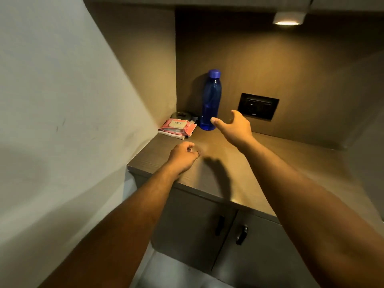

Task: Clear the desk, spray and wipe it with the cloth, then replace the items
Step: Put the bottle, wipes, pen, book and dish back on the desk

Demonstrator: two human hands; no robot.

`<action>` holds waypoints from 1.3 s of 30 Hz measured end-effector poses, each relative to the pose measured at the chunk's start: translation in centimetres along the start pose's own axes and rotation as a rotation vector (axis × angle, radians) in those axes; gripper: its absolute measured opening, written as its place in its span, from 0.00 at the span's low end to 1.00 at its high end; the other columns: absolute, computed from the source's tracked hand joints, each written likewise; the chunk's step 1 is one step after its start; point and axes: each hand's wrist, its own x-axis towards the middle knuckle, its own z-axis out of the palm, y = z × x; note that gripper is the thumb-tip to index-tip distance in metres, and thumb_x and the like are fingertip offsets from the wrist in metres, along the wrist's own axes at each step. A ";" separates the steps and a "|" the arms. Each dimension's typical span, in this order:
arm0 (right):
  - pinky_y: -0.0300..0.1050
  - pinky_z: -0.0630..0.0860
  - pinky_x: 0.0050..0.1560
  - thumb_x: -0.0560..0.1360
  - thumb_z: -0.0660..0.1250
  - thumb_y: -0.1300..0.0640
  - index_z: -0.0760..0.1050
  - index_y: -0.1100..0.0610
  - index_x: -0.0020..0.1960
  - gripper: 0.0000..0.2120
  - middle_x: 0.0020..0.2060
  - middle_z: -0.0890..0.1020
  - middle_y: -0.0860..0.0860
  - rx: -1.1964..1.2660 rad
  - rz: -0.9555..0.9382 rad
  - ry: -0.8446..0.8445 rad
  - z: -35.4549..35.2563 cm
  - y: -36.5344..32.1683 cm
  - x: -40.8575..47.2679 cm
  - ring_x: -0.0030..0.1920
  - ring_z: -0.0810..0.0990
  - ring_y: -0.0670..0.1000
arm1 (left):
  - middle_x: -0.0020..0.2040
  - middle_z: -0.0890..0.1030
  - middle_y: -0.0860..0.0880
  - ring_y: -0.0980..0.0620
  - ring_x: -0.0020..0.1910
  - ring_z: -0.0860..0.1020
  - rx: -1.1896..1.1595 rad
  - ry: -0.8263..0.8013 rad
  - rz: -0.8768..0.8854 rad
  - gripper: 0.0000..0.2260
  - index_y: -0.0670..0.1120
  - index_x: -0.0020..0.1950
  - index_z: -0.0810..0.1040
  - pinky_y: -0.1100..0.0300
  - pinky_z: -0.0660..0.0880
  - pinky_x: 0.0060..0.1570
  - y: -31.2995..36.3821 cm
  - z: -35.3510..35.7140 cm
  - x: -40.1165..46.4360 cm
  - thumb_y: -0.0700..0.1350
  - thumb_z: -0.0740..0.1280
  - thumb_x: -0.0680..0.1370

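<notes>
Wood-grain laminate forms the top of the desk [270,163], which sits in a corner between a pale wall on the left and a brown back panel. Only the head view is available.

Landmark: the blue bottle [211,100]. It stands upright at the rear left of the desk, close to the back panel, with its blue cap in place.

- Just left of the bottle lies a pink wipes packet [178,128], flat on the desk, its pale label facing up.
- Behind the packet, in the corner, sits a small rounded metallic object [181,115]; its kind cannot be told.
- Right of the bottle, a black socket plate [258,109] is mounted on the back panel.
- Above and right of the bottle, a small lamp [289,18] glows under the upper shelf.
- Below the bottle, under the desk edge, are two cabinet doors with dark handles [242,234].

Right hand [234,126]: extended toward the bottle, fingers spread and relaxed, thumb tip near the bottle's lower body; contact cannot be confirmed. It holds nothing.

Left hand [182,154]: over the desk, in front of the bottle and well short of the packet, fingers loosely curled, holding nothing.
</notes>
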 end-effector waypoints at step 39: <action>0.48 0.74 0.47 0.62 0.79 0.43 0.69 0.59 0.63 0.38 0.55 0.77 0.53 0.026 0.263 0.485 -16.2 10.0 12.0 0.53 0.78 0.55 | 0.44 0.83 0.50 0.49 0.45 0.81 -0.310 -0.581 -0.006 0.11 0.53 0.43 0.78 0.56 0.78 0.37 13.0 22.1 12.0 0.41 0.60 0.79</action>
